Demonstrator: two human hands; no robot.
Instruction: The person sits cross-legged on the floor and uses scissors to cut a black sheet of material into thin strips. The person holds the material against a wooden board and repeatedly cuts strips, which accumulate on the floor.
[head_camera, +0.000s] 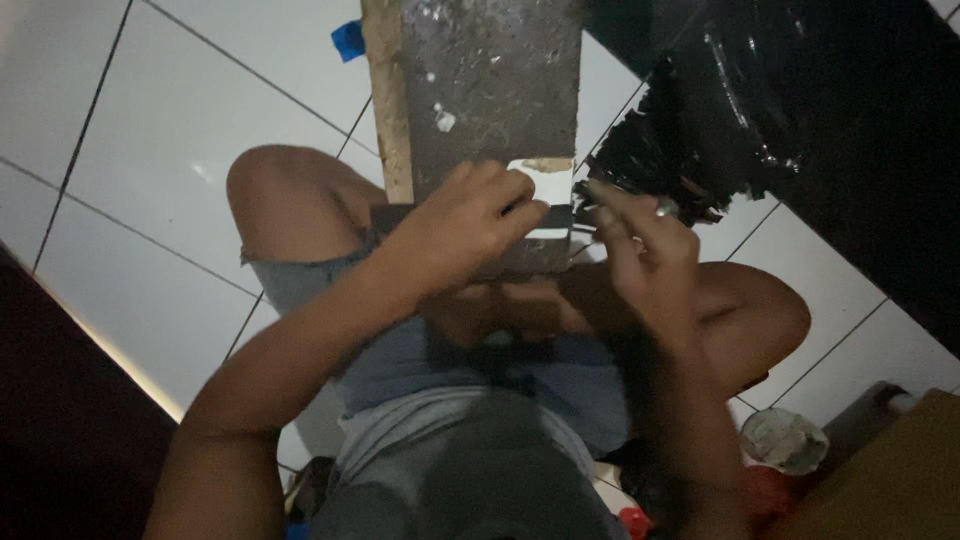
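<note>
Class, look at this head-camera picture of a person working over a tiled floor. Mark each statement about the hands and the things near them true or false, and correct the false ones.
1. The left hand presses on a small pale card lying on the board. True.
2. The right hand is flat on the floor. False: it is raised beside the card, fingers pinched on something small.
3. The floor is wooden planks. False: it is pale tiles.
4. A blue scrap lies left of the board. True.
5. The person wears long trousers. False: the knees are bare.
</note>
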